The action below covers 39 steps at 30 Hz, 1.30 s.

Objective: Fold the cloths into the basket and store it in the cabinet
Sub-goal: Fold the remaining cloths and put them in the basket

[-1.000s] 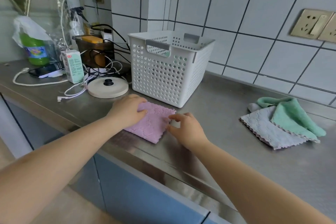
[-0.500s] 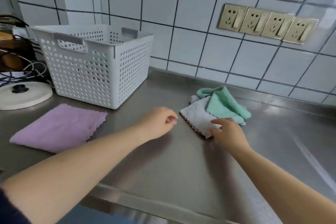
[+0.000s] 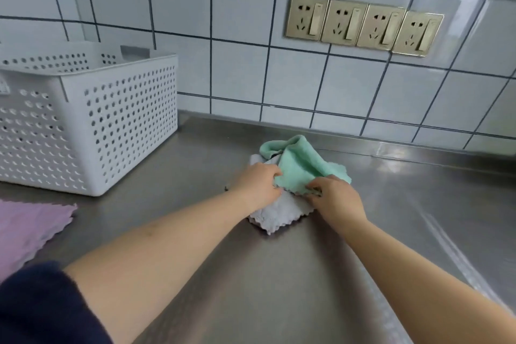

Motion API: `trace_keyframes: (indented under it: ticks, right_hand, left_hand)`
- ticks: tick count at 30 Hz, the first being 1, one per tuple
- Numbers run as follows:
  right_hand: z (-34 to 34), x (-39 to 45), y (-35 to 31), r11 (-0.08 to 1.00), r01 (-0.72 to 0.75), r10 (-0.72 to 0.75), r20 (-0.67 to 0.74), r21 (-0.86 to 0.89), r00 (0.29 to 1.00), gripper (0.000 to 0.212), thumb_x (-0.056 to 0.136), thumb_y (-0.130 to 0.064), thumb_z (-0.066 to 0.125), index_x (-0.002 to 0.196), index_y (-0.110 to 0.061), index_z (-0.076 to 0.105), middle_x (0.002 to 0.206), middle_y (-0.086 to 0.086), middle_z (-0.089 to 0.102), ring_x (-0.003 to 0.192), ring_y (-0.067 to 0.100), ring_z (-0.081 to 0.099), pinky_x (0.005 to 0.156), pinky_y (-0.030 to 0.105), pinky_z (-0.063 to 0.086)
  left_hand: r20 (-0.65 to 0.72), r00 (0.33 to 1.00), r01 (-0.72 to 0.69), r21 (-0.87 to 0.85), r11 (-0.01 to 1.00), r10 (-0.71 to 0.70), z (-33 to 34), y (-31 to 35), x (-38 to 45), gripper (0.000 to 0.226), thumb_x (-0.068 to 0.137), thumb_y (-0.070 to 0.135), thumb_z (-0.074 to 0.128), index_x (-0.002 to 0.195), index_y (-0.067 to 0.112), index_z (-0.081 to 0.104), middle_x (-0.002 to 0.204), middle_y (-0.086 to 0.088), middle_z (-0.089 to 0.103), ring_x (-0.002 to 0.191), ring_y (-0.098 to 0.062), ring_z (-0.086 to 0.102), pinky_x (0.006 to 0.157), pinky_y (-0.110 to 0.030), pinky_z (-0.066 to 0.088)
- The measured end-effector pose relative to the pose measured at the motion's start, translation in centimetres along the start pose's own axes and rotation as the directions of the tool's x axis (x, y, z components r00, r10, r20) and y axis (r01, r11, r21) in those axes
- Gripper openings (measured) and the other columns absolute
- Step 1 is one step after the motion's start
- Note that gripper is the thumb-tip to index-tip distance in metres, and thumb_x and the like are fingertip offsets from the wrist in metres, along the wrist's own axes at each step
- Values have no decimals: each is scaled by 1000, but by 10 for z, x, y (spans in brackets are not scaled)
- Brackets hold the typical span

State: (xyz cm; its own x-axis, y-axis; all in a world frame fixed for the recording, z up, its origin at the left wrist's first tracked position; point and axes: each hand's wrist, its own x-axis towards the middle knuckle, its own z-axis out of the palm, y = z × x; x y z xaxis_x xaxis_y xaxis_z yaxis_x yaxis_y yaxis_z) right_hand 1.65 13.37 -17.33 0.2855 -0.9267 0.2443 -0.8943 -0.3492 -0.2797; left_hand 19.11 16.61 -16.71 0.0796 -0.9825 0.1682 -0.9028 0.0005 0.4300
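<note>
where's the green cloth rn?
Head view, centre: the green cloth lies on the grey cloth near the tiled wall, right of the basket, with both hands pinching its near edge.

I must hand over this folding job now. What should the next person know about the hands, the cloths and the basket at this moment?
Left hand: pinches the near left edge of the green cloth.
Right hand: pinches the same cloth's near edge, a little further right.
The green cloth lies crumpled on top of the grey cloth, both on the steel counter.
Purple cloth: lies flat at the left, in front of the white basket, not in it.
Done: purple cloth looks folded.
Left: fold green and grey, put all three in the basket, store it in the cabinet.
</note>
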Motion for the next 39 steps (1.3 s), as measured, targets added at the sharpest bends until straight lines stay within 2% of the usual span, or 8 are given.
trace_keyframes:
  ticks: [8,11,15,20,24,30,36,39]
  right_hand:
    - [-16,12,4,895,-117,116,29,430,993,15,88,-36,60,82,-24,68,67,-10,63,70,13,58,65,27,45]
    - [-40,19,-5,888,-70,91,-25,455,996,11,89,-26,56,87,-23,67,74,-5,65,69,15,58,56,22,44]
    - [-86,33,-16,885,-13,80,-123,466,989,11,90,-26,54,88,-22,65,79,-2,65,76,19,58,62,23,41]
    - [-150,51,-11,944,37,73,-317,328,945,21,95,-18,45,106,-16,62,94,2,63,78,19,52,59,25,36]
    - [-205,56,-2,984,8,75,-450,180,890,23,92,-10,39,110,-18,50,92,5,56,68,23,48,52,27,31]
    - [-248,61,-6,931,78,-199,-317,-357,928,18,87,-18,51,96,-21,67,102,1,49,88,28,56,67,30,41]
    - [-260,65,-38,959,139,-236,-427,-248,873,22,87,-14,48,103,-19,62,105,6,52,88,32,57,74,37,49]
    - [-261,64,-48,970,167,-235,-503,-178,831,23,87,-11,48,110,-15,51,100,6,60,81,29,52,64,34,41]
  left_hand:
    - [-115,993,-5,-309,951,-32,8,25,13,57,79,43,70,128,23,49,116,8,54,99,-11,55,91,-28,46]
    - [-99,989,36,-547,836,-107,-2,47,16,61,82,40,69,133,24,40,114,10,46,99,-5,45,76,-11,37]
    - [-168,980,-44,-697,716,-103,-25,68,33,59,83,16,65,135,21,38,121,-2,58,109,-18,57,92,-29,45]
    - [-288,955,-78,-459,885,-65,-83,72,49,55,90,10,48,140,24,28,123,-8,55,103,-24,55,83,-32,46]
    - [-430,900,-152,-143,978,77,-141,62,60,32,95,12,44,126,18,48,124,-6,58,107,-23,57,86,-36,48]
    - [-520,811,-156,250,956,269,-211,55,66,20,94,27,50,98,15,66,97,-3,66,90,-23,58,70,-30,43]
    - [-610,759,-173,147,974,226,-261,45,63,23,92,9,47,102,13,67,106,-6,66,99,-27,58,83,-35,47]
    - [-671,722,-185,49,982,169,-280,31,39,18,93,13,51,99,12,67,97,-2,64,90,-19,54,73,-27,38]
